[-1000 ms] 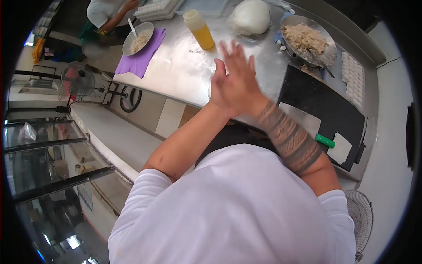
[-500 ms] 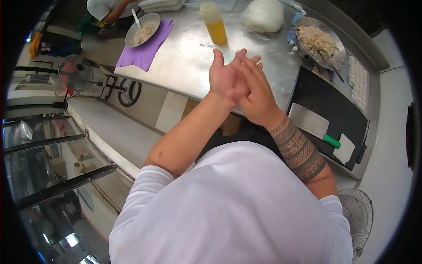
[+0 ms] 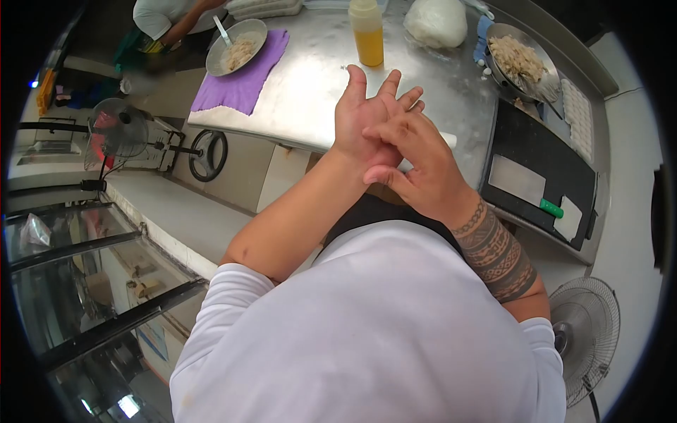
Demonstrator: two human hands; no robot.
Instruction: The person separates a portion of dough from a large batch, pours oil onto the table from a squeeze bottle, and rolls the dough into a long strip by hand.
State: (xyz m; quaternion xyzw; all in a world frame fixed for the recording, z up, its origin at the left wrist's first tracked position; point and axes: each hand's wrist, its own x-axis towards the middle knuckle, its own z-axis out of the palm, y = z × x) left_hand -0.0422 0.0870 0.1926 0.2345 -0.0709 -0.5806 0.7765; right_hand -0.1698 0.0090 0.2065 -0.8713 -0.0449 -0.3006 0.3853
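Bright glare whitens the steel counter (image 3: 303,92), while the upper-left background sinks into shadow. Wide-angle distortion bends the edges, with black corners; small reflections shine at lower left.

Yellow liquid fills the lower part of the translucent squeeze bottle (image 3: 367,39). Left of the bottle, the cloth (image 3: 243,83) is solid purple; right of it, the board (image 3: 575,175) is black and the handle (image 3: 551,208) bright green. Below it, dark geometric bands pattern the right forearm (image 3: 498,256), and the shirt (image 3: 374,317) is white.
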